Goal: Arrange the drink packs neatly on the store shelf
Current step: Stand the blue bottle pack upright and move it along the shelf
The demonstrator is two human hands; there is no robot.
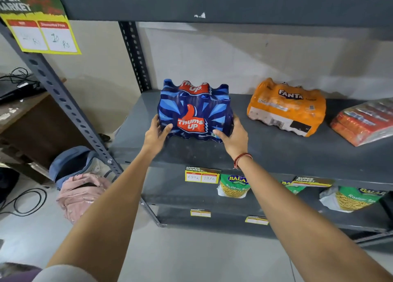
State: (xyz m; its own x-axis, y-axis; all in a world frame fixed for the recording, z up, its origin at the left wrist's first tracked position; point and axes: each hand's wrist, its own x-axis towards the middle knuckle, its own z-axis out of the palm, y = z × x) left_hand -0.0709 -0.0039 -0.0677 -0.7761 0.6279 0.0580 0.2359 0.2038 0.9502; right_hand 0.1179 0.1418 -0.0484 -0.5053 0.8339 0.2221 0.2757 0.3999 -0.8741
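Observation:
A blue Thums Up drink pack (194,109) stands upright on the grey metal shelf (276,152), near its left end. My left hand (156,134) grips the pack's lower left side and my right hand (232,136) grips its lower right side. To the right, an orange Fanta pack (287,108) lies on its side on the same shelf. Further right, a red-orange pack in clear wrap (363,122) lies flat at the frame's edge, partly cut off.
A slotted grey upright (70,109) frames the shelf's left side, and an upper shelf (212,5) hangs overhead with a yellow price sign (42,33). Snack bags (234,186) fill the shelf below. Blue and pink backpacks (78,181) lie on the floor at left.

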